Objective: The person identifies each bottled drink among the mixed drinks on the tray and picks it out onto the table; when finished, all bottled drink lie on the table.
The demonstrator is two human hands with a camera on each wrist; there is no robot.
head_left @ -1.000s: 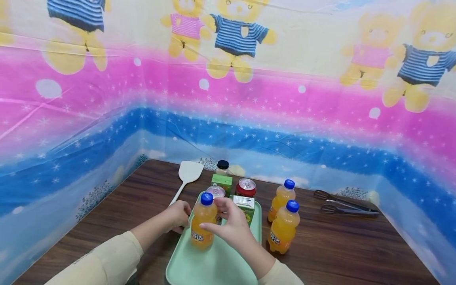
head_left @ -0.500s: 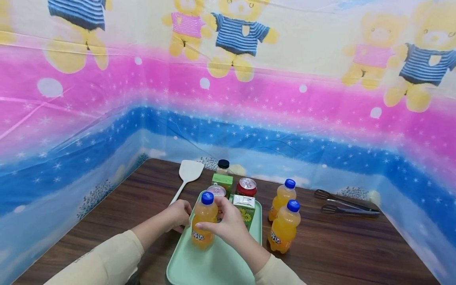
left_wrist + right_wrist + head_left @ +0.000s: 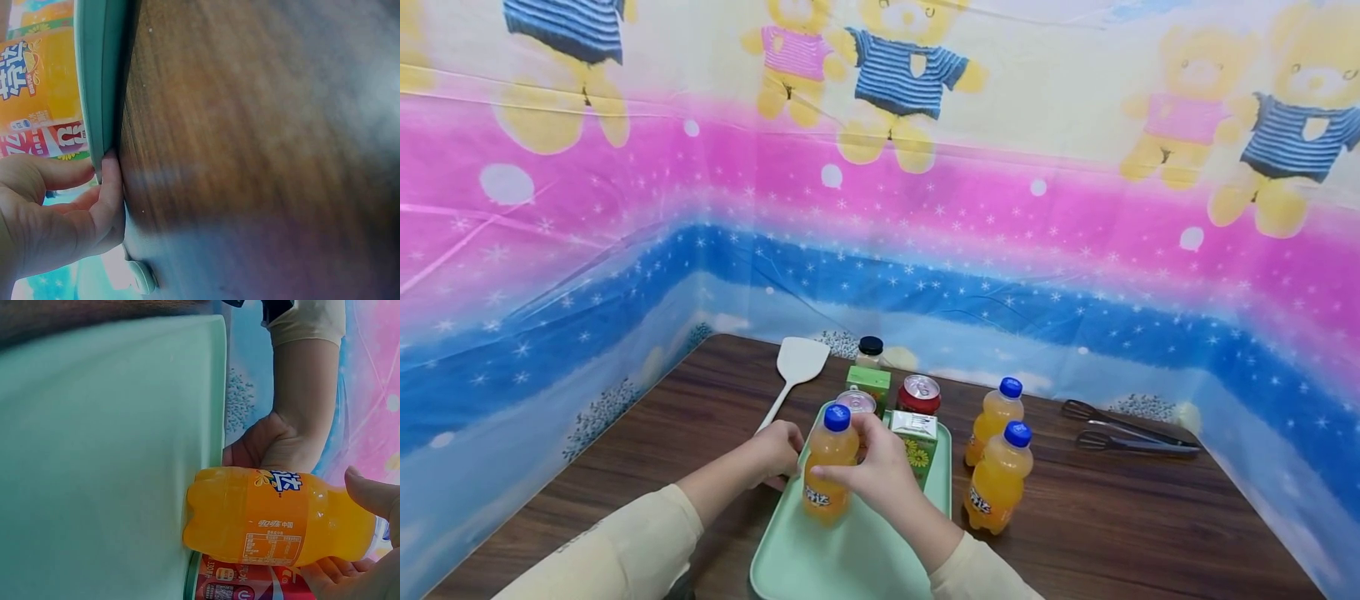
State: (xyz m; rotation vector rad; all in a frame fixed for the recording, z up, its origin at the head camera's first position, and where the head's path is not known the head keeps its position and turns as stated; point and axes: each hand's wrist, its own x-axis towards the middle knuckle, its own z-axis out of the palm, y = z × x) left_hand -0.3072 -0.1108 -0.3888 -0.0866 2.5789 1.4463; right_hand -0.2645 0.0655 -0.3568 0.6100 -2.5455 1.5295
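My left hand point(image 3: 772, 452) pinches the left rim of the light green tray point(image 3: 880, 546); the left wrist view shows thumb and fingers on either side of that rim. An orange soda bottle point(image 3: 829, 479) with a blue cap stands upright on the tray near its left edge. My right hand point(image 3: 880, 467) holds it around the upper part, thumb on the near side, fingers partly hidden behind. Right behind the bottle is a soda can point(image 3: 856, 402), its red side showing in the right wrist view. A green drink carton point(image 3: 916, 442) stands on the tray to the right.
Two more orange soda bottles point(image 3: 997, 479) stand right of the tray. Behind it are a red can point(image 3: 919, 393), another green carton point(image 3: 868, 381) and a black-capped jar point(image 3: 870, 348). A white spatula point(image 3: 801, 360) lies back left, dark tongs point(image 3: 1131, 442) at right.
My right hand has drawn in slightly to the left, closer around the bottle. The left hand and the tray stay nearly still.
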